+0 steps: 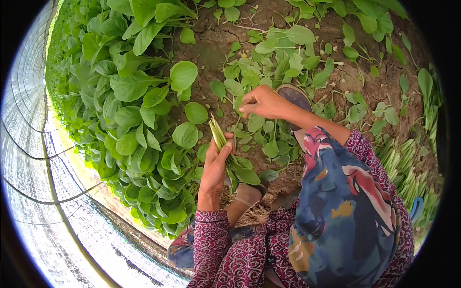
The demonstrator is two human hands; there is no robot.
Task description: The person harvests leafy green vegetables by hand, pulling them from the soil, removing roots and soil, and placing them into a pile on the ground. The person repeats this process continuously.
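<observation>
My left hand [217, 162] is closed around a small bunch of leafy greens [218, 135]. Their pale stem ends point up and away, and the leaves [246, 174] hang below the palm towards my shoe. Up and to the right, my right hand [260, 102] hovers over picked leaves [284, 61] on the soil, its fingers curled with thumb and fingertips close together. A thin stem shows just below those fingertips; whether they pinch it cannot be made out. The two hands are apart.
A dense bed of growing leafy greens [137, 108] runs along the left. Bare soil [205, 54] lies beside it. My shoes [295, 100] stand among loose leaves. Rows of bundled greens [403, 162] lie at right, near a blue curved object [416, 208]. Greenhouse sheeting [28, 118] curves along the far left.
</observation>
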